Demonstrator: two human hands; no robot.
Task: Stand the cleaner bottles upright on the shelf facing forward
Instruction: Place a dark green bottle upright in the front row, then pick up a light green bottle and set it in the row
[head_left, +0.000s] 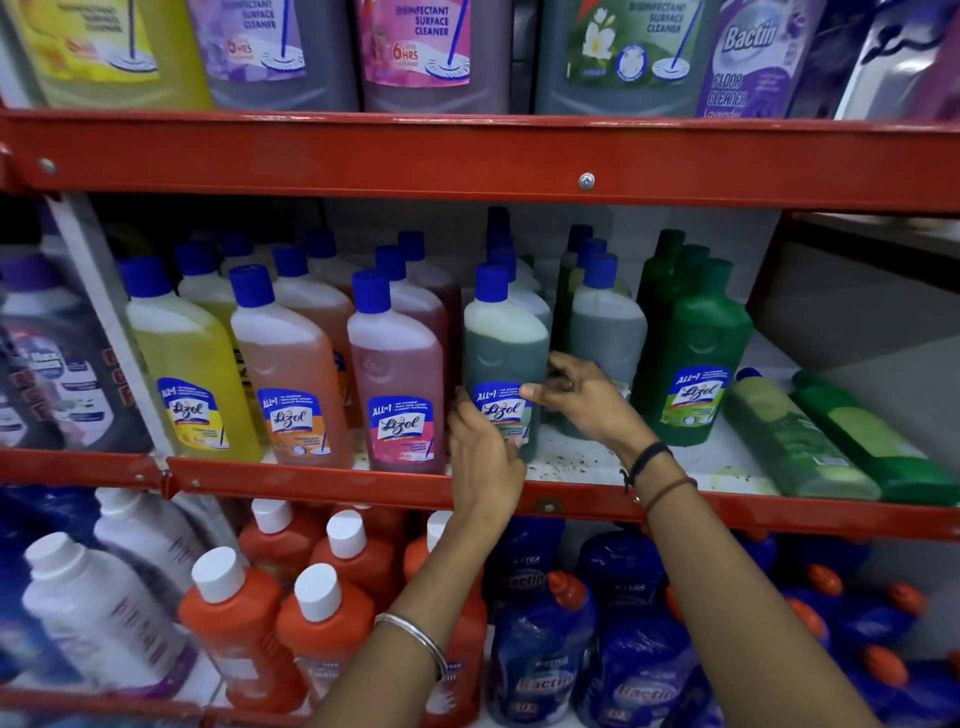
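A grey-green cleaner bottle (503, 345) with a blue cap stands upright at the front of the middle shelf (363, 480), label forward. My left hand (480, 457) grips its lower left side. My right hand (582, 395) holds its right side at label height. Upright yellow (187, 358), orange (291, 374) and pink (397, 374) bottles line up to its left. A dark green bottle (696, 364) stands upright to the right. Two green bottles (795, 441) (878, 447) lie flat on the shelf's right end.
A grey-green bottle (605, 322) stands just behind my right hand. The red shelf beam above (467, 156) hangs low over the caps. Large jugs fill the top shelf. Orange (244, 613) and blue bottles (540, 639) crowd the shelf below. Bare white shelf shows between my right wrist and the lying bottles.
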